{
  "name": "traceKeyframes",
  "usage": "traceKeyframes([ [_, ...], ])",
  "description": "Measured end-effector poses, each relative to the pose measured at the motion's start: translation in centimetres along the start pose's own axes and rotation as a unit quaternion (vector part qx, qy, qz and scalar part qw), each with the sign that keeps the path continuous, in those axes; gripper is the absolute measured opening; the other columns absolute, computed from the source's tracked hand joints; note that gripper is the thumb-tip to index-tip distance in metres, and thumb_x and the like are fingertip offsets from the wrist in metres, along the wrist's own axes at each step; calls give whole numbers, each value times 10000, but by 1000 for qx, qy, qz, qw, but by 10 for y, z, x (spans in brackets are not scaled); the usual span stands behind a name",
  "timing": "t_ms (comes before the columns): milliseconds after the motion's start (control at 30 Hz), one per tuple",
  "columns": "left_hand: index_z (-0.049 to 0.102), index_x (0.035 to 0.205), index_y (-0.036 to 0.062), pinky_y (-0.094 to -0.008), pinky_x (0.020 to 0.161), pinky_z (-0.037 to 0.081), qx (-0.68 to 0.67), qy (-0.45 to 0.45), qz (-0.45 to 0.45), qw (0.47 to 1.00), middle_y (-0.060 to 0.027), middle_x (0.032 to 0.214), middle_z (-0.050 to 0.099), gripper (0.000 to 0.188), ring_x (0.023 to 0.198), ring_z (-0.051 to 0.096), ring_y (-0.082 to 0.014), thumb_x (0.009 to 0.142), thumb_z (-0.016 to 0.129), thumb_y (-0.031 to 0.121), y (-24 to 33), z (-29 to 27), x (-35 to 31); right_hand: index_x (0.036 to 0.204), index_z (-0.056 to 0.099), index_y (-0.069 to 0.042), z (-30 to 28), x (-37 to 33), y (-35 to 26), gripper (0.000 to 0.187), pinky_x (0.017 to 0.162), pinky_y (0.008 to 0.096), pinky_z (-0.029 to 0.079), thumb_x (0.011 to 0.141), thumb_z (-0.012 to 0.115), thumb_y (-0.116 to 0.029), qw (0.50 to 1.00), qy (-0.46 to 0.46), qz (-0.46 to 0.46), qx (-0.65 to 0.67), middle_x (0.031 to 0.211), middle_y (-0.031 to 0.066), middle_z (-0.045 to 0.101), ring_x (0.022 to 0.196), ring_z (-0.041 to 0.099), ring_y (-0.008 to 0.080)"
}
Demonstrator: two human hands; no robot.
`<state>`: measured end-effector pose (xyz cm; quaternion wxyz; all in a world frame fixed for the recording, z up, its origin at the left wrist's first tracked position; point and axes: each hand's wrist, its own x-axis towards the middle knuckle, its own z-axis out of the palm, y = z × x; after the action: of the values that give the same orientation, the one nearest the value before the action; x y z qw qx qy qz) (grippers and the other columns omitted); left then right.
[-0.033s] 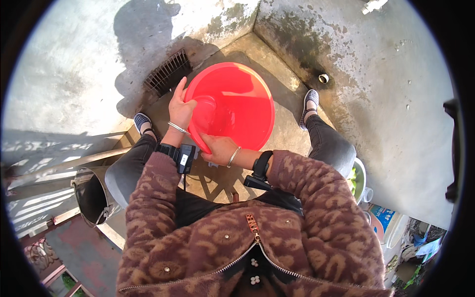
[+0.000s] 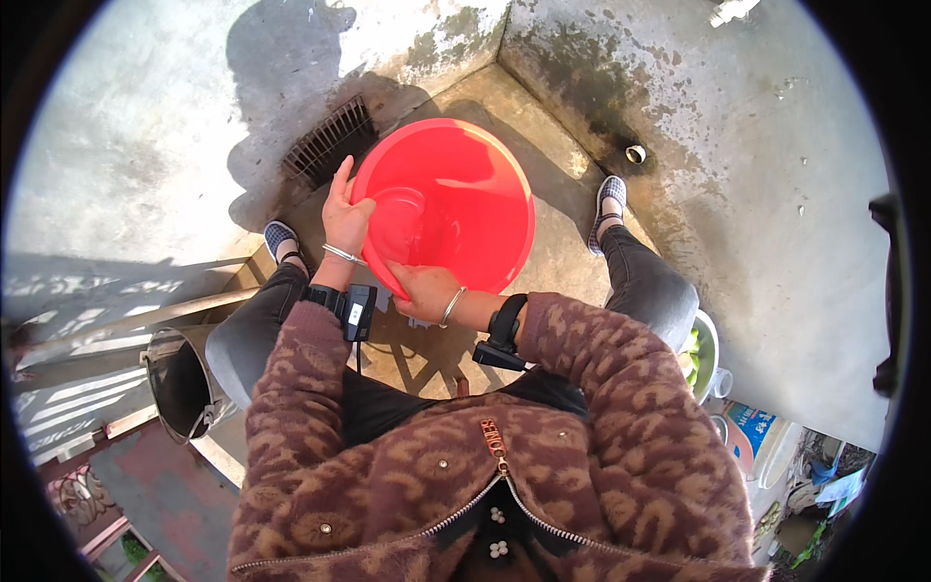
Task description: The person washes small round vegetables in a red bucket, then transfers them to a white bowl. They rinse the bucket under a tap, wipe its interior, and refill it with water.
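A round red basin (image 2: 485,218), tilted, hangs between my legs above the concrete floor. My left hand (image 2: 345,215) grips its left rim, thumb over the edge inside and fingers on the outside. On the near rim, my right hand (image 2: 427,291) is closed with its thumb inside the basin; its other fingers are partly hidden. Sunlight and shadow cross the basin's inside, and I cannot tell whether water lies in it. Both wrists carry a bracelet and a black strapped device.
A floor-level metal grate (image 2: 330,141) is set in the left wall, and a pipe end (image 2: 635,153) pokes from the right wall. A metal bucket (image 2: 179,383) stands by my left leg. Beside my right knee sits a bowl (image 2: 710,359) of green pieces, with a white tub (image 2: 776,451) behind.
The basin and both my hands have shifted slightly left and a little away from me. My grip on the rim looks the same.
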<state>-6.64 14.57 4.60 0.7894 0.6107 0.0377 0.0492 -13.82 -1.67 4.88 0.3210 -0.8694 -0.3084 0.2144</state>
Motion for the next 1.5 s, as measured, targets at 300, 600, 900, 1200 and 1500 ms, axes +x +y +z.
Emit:
traceKeyframes([
  [300, 298, 1403, -14, -279, 956, 425, -51, 163, 60, 983, -144, 1353, 461, 735, 1169, 506, -197, 708, 450, -199, -21, 20, 13, 1005, 497, -40, -33, 9, 45, 272, 667, 460, 504, 761, 579, -129, 989, -8, 7, -149, 830, 174, 640, 809, 641, 348],
  [600, 240, 1424, 20, -303, 802, 502, -104, 186, -52, 976, -161, 1253, 542, 779, 1013, 591, -233, 701, 433, -197, -67, 9, -14, 984, 522, -48, -33, -19, 36, 269, 673, 447, 493, 734, 594, -121, 975, -78, 21, -208, 796, 162, 635, 813, 636, 352],
  [900, 164, 1450, 33, -330, 856, 495, -107, 168, -41, 979, -172, 1217, 564, 775, 993, 601, -229, 767, 480, -154, -77, 5, 42, 1011, 649, -170, -114, -30, 106, 260, 938, 430, 381, 764, 569, -151, 895, -164, 88, -404, 965, 35, 660, 980, 600, 228],
  [1200, 93, 1456, 54, -325, 947, 430, -77, 151, -159, 973, -147, 1264, 523, 766, 1138, 516, -209, 872, 588, 66, -90, 0, 16, 971, 623, -136, -82, 7, 126, 251, 819, 415, 461, 722, 612, -173, 937, -45, 4, -348, 930, 90, 652, 923, 610, 292],
  [1500, 337, 1393, 14, -304, 896, 468, -38, 164, 5, 986, -127, 1235, 556, 735, 1078, 570, -212, 687, 442, -160, -64, 13, 13, 1212, 542, -132, -47, -22, 95, 487, 909, 424, 416, 742, 640, -216, 959, -164, 25, -230, 1097, 113, 620, 1063, 573, 283],
])
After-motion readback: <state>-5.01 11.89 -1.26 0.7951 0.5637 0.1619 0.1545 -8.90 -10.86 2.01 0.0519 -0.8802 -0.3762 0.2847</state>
